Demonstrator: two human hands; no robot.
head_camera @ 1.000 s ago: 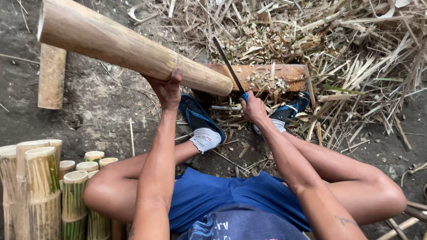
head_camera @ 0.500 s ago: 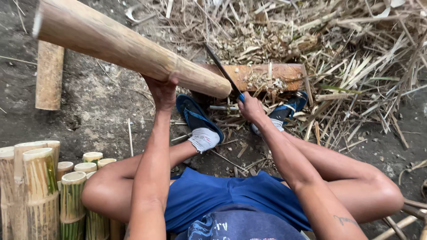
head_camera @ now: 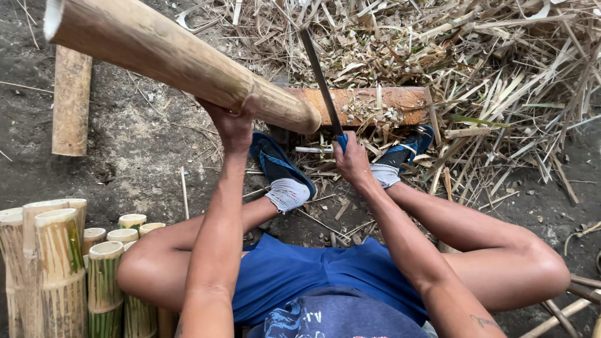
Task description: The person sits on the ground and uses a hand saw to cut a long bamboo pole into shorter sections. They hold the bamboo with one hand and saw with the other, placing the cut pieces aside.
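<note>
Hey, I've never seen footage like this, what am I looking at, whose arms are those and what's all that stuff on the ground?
There is no machine here. The single picture comes from a camera worn on a person's head, looking down at their own arms and legs as they sit on bare dirt ground. Their left hand props up a long bamboo pole, whose far end rests on a wooden block. Their right hand grips a long blade by its blue handle, raised over that block. Beyond it lies a heap of dry bamboo scraps. Cut bamboo sections stand at lower left, and another pole piece lies at upper left.
</note>
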